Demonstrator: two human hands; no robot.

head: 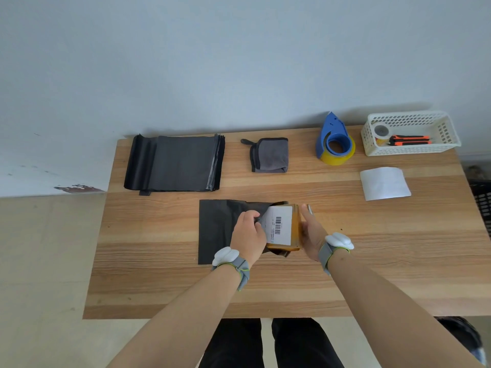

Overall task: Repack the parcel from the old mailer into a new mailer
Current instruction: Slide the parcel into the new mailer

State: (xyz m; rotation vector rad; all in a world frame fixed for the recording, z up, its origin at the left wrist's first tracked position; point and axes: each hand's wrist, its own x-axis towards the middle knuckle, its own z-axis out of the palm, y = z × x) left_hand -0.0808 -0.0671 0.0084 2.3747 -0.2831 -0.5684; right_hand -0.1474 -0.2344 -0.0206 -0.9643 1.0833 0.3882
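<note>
Label print (277,225) on parcel (295,229) too small to read; parcel's left end hidden inside black mailer (216,229) — left hand's fingers (252,215) tucked in its mouth — basket (449,134) contents partly screened by lattice wall.

Table (345,261): light and mid-brown wood grain in lengthwise bands. Mailer (218,229) under the hands: plain black. Parcel (295,229): amber-brown, glossy, with a white label (279,227) carrying a black barcode. Stack of mailers (172,163) at the back: black, grey sheen on top. Folded cloth (271,155): grey with black trim. Tape dispenser (333,134): blue; its tape roll (337,155) yellowish. Basket (449,128): white lattice, holding an orange-and-black cutter (409,140). Loose sheet (385,183): white. Wrist devices (225,256): white on grey straps, green edging. Wall: pale blue-grey.
</note>
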